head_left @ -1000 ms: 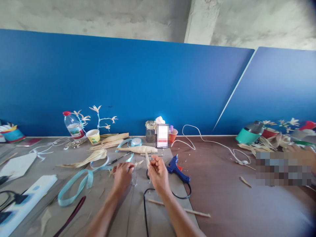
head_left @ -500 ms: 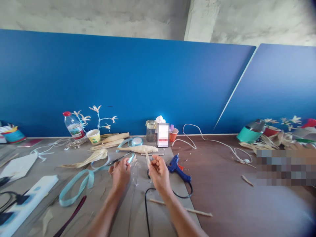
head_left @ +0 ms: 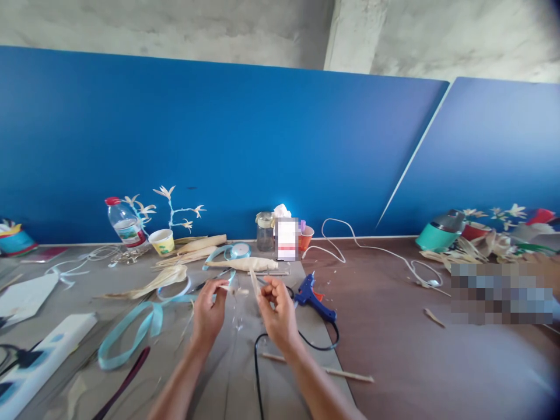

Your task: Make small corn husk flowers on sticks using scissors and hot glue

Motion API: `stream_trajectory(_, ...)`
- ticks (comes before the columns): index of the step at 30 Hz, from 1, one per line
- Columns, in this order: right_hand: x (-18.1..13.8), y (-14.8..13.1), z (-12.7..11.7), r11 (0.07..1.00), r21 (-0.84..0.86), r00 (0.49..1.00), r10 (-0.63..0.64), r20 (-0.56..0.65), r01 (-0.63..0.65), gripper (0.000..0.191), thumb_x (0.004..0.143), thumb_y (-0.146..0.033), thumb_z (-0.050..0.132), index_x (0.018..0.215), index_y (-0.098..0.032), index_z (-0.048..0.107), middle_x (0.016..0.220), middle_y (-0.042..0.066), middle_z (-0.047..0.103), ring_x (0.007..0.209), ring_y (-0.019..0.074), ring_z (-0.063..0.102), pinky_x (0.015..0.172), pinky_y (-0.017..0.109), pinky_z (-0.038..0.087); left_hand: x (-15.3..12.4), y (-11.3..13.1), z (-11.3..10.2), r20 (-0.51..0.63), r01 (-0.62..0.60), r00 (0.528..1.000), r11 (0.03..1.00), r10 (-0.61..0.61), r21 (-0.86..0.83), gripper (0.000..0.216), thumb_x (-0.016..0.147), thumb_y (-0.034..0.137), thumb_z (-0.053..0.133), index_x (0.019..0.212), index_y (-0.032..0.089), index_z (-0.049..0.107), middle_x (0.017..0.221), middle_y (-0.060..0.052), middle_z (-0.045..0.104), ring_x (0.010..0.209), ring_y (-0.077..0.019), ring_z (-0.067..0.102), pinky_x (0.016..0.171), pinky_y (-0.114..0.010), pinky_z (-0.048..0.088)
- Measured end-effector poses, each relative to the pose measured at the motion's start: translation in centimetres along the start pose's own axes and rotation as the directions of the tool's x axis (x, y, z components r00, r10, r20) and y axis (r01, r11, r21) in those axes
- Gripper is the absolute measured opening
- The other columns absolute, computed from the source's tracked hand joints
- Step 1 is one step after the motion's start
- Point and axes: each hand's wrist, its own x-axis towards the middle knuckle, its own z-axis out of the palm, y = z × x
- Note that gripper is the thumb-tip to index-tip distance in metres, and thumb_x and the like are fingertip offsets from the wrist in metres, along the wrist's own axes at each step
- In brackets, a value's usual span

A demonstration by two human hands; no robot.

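My left hand (head_left: 209, 312) is raised over the grey table, fingers pinched on a small pale husk piece (head_left: 226, 287). My right hand (head_left: 276, 309) is closed round a thin pale husk stick (head_left: 254, 282) that points up and away from me. The two hands are a short gap apart. Just right of my right hand lies a blue glue gun (head_left: 313, 298), its black cord (head_left: 262, 356) looping toward me. A light blue ribbon (head_left: 135, 332) curls on the table to the left of my left hand.
At the back stand a water bottle (head_left: 123, 224), a yellow cup (head_left: 162, 241) with a twig of husk flowers, a glass jar (head_left: 265, 231) and an orange cup (head_left: 305, 238). Husk leaves (head_left: 157, 281) lie left; a wooden stick (head_left: 332, 371) lies near me; a teal pot (head_left: 440, 231) sits far right.
Both hands have lifted slightly and shifted left. My left hand's fingers now pinch a small pale piece held up toward the stick, which has tilted left.
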Motion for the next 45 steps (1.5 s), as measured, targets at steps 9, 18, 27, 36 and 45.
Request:
stream_trajectory(9, -0.1, 0.3, 0.2, 1.0, 0.001, 1.0, 0.025, -0.003, -0.025, 0.03, 0.077, -0.023, 0.053, 0.106, -0.019, 0.049, 0.075, 0.0, 0.053, 0.06, 0.0111, 0.05, 0.054, 0.022, 0.044, 0.5, -0.4, 0.2, -0.012, 0.208, 0.978, 0.977, -0.209, -0.056, 0.025, 0.076, 0.036, 0.044, 0.077, 0.017, 0.06, 0.068, -0.003, 0.063, 0.062, -0.0163, 0.058, 0.059, -0.025, 0.044)
stream_trajectory(18, 0.0, 0.7, 0.1, 0.999, 0.021, 1.0, 0.027, -0.016, -0.026, 0.031, 0.077, -0.025, 0.054, 0.107, -0.019, 0.049, 0.076, 0.001, 0.054, 0.059, 0.0108, 0.05, 0.051, 0.021, 0.044, 0.8, -0.7, 0.0, -0.018, 0.385, 0.917, 0.896, -0.398, -0.222, 0.029, 0.073, 0.036, 0.049, 0.092, 0.014, 0.056, 0.056, 0.002, 0.056, 0.044, -0.0118, 0.053, 0.042, -0.022, 0.039)
stream_trajectory(27, 0.1, 0.0, 0.0, 0.999, 0.012, 0.999, 0.039, -0.034, -0.039, 0.029, 0.076, -0.024, 0.054, 0.104, -0.019, 0.05, 0.074, 0.0, 0.053, 0.059, 0.0111, 0.049, 0.052, 0.022, 0.043, 0.9, 0.0, -0.5, -0.153, 0.243, 0.918, 0.826, -0.365, -0.509, 0.039, 0.075, 0.028, 0.052, 0.113, 0.02, 0.049, 0.109, -0.007, 0.062, 0.092, -0.0204, 0.064, 0.078, -0.031, 0.05)
stream_trajectory(36, 0.0, 0.1, -0.1, 0.999, 0.014, 0.998, 0.045, -0.051, -0.045, 0.03, 0.077, -0.025, 0.054, 0.107, -0.018, 0.049, 0.077, 0.001, 0.054, 0.059, 0.0116, 0.05, 0.051, 0.022, 0.042, 0.7, 0.4, -0.7, -0.022, 0.214, 0.96, 0.781, -0.28, -0.587, 0.034, 0.074, 0.036, 0.057, 0.102, 0.017, 0.06, 0.11, -0.009, 0.064, 0.109, -0.0231, 0.054, 0.093, -0.035, 0.042)
stream_trajectory(45, 1.1, -0.9, -1.2, 0.984, 0.165, 0.979, 0.097, -0.182, -0.067, 0.032, 0.076, -0.027, 0.054, 0.106, -0.017, 0.045, 0.076, 0.001, 0.053, 0.056, 0.0099, 0.049, 0.047, 0.021, 0.042, 1.1, -1.0, -1.0, -0.254, 0.249, 0.877, 0.837, -0.408, -0.487, 0.025, 0.076, 0.037, 0.051, 0.089, 0.017, 0.06, 0.059, 0.003, 0.059, 0.066, -0.0161, 0.06, 0.068, -0.029, 0.046)
